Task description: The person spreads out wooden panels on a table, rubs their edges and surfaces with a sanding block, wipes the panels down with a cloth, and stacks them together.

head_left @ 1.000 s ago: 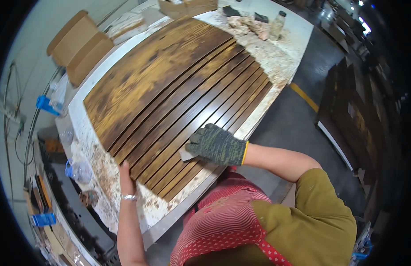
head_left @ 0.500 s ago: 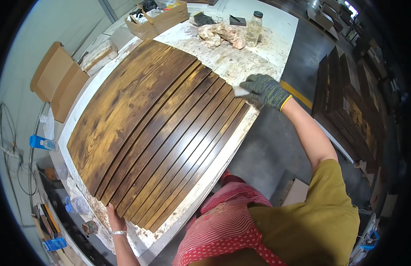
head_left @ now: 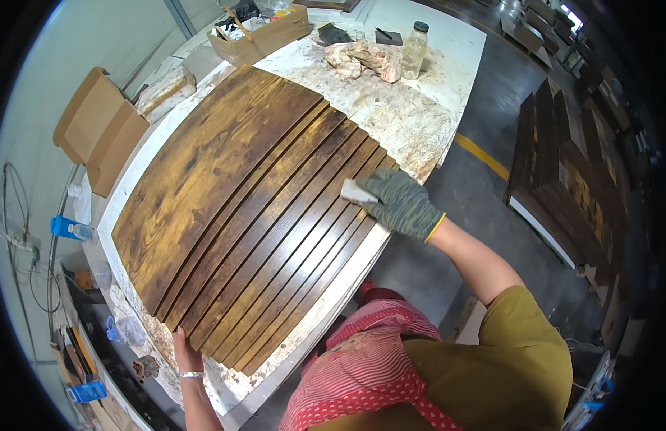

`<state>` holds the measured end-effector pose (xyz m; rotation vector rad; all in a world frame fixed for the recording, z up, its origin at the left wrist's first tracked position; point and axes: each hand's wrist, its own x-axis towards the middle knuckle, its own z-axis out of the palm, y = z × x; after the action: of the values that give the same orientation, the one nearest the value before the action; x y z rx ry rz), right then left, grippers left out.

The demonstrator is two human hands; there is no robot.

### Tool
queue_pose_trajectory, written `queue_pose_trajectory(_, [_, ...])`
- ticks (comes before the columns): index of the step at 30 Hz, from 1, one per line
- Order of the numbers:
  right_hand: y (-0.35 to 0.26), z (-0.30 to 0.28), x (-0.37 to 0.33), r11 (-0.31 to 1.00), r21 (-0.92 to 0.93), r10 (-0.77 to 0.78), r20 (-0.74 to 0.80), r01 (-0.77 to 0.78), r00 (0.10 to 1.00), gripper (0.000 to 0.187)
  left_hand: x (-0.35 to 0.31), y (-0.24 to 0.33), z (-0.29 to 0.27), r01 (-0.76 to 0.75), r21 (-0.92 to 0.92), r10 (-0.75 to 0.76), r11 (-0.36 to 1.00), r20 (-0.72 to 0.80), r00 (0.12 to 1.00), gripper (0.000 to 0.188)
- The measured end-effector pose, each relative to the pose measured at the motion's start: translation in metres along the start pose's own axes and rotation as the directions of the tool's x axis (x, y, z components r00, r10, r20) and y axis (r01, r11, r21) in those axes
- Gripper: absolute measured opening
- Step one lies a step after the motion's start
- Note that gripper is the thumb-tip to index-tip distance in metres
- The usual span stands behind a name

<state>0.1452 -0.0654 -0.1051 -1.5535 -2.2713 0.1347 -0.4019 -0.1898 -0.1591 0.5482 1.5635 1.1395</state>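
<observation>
Brown wood-grain boards [head_left: 218, 187] lie overlapping in a stepped fan on the table, their long edges showing as parallel strips. My right hand [head_left: 402, 203], in a grey-green knit glove with a yellow cuff, grips a small whitish pad [head_left: 357, 192]. That pad is over the right end of the board edges; whether it presses on them I cannot tell. At the near left corner of the boards, my bare left hand [head_left: 187, 350] holds their ends, thumb up against the edge and the other fingers partly hidden.
The white, stained table [head_left: 390, 115] carries a crumpled cloth [head_left: 361, 60], a capped clear jar [head_left: 415, 52] and a cardboard box of supplies [head_left: 264, 32] at the far end. An open carton [head_left: 103, 129] stands left. Stacked dark panels [head_left: 563, 172] stand on the right.
My right hand has moved left and nearer with the pad, from the far right corner onto the board edges. My left hand stays at the near left corner.
</observation>
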Motion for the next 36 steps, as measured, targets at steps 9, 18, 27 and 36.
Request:
queue_pose_trajectory(9, [-0.021, 0.021, 0.009, 0.953, -0.003, 0.297, -0.197, -0.304, 0.934, 0.042, 0.01, 0.006, -0.01, 0.018, 0.022, -0.019, 1.0, 0.044, 0.999, 0.043])
queue_pose_trajectory(18, [-0.206, 0.069, -0.023, 0.997, 0.053, -0.041, -0.123, 0.048, 0.992, 0.041, 0.018, 0.008, -0.004, -0.003, 0.014, 0.003, 1.0, -0.017, 1.0, 0.053])
queue_pose_trajectory(27, [-0.346, 0.117, -0.027, 0.961, 0.157, -0.256, 0.209, 0.226, 0.944, 0.034, 0.007, 0.022, 0.002, -0.009, 0.263, -0.028, 0.965, 0.134, 0.991, 0.097])
queue_pose_trajectory(36, [-0.372, 0.106, 0.01, 0.772, 0.102, -0.628, -0.024, 0.627, 0.778, 0.039, 0.023, 0.016, -0.017, -0.121, 0.205, 0.066, 0.971, 0.26, 0.963, 0.081])
